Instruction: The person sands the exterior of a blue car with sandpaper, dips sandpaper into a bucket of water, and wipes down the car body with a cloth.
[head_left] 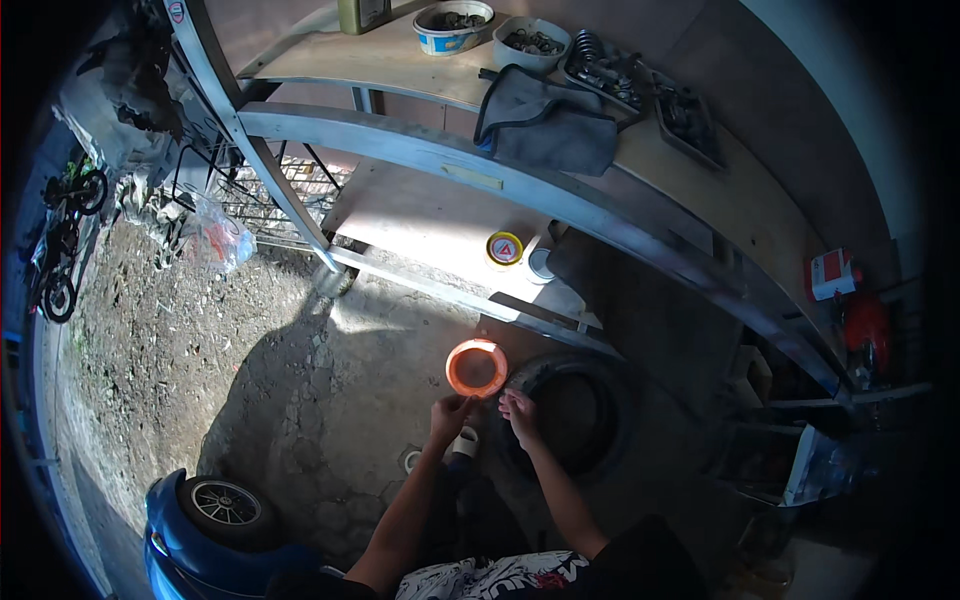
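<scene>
An orange round tub (455,370) with a brownish inside sits on the concrete floor in front of me. My left hand (452,416) is at the tub's near rim with its fingers closed; anything pinched in them is too small to make out. Just to the right, my right hand (517,412) has its fingers curled together, between the tub and a black tyre (600,455) lying flat. What these fingers hold, if anything, cannot be made out either. A narrow gap separates the two hands.
Beyond the tub stands a metal-framed bench (390,128) carrying a grey cloth (550,125), a white bowl (530,62) of small metal parts and parts trays (690,120). Its lower shelf (400,215) holds a yellow-rimmed tin (503,249). A blue vehicle (190,555) stands at lower left.
</scene>
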